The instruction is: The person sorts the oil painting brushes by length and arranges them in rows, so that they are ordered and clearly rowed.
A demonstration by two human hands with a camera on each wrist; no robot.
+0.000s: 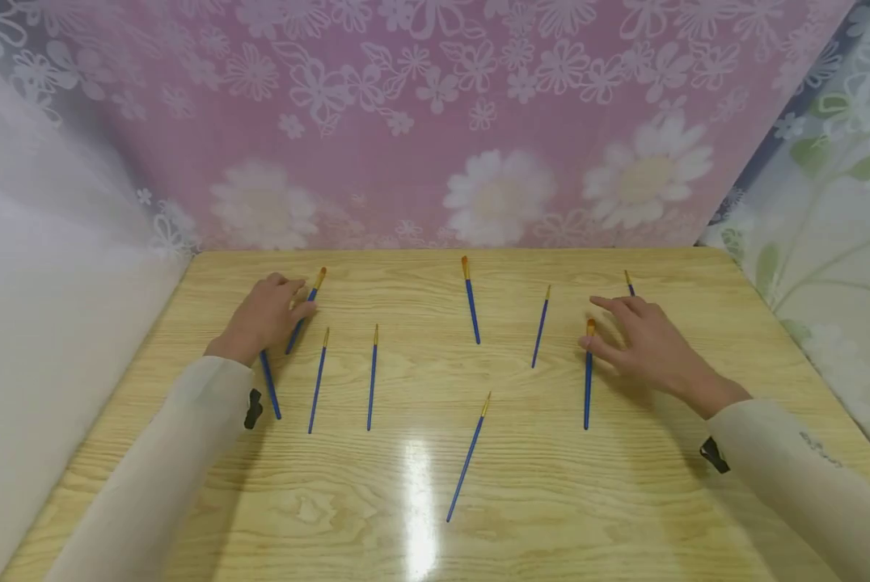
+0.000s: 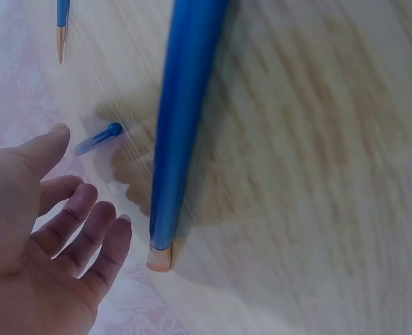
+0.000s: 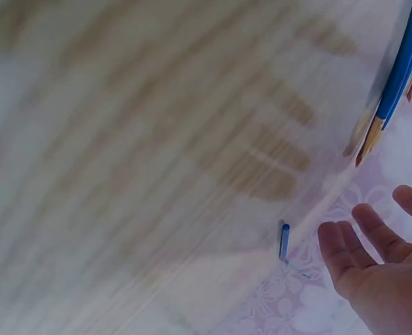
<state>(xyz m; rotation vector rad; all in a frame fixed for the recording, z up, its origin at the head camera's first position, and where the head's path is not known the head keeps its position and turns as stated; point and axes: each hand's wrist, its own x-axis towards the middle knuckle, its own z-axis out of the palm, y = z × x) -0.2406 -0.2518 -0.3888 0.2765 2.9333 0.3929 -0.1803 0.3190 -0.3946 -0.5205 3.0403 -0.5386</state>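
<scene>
Several paintbrushes with blue handles lie spread over a wooden table. At the left, my left hand [image 1: 263, 314] hovers with relaxed fingers beside a paintbrush [image 1: 294, 333]; another paintbrush [image 1: 270, 386] is partly hidden under that wrist. The left wrist view shows the left hand [image 2: 59, 258] holding nothing, with a blue handle [image 2: 185, 118] close to the camera. My right hand [image 1: 653, 343] is at the right, its thumb over the top of a flat paintbrush [image 1: 589, 388]. Behind it, a thin paintbrush [image 1: 628, 281] is half hidden. No brush touches the right fingers [image 3: 337, 251] in the right wrist view.
Between the hands lie thin paintbrushes [image 1: 318, 384], [image 1: 373, 384] and a flat paintbrush [image 1: 472, 311]. Another thin paintbrush [image 1: 540, 331] lies right of centre, and one [image 1: 466, 465] nearer the front. A pink flowered cloth [image 1: 406, 162] hangs behind the table [image 1: 420, 372].
</scene>
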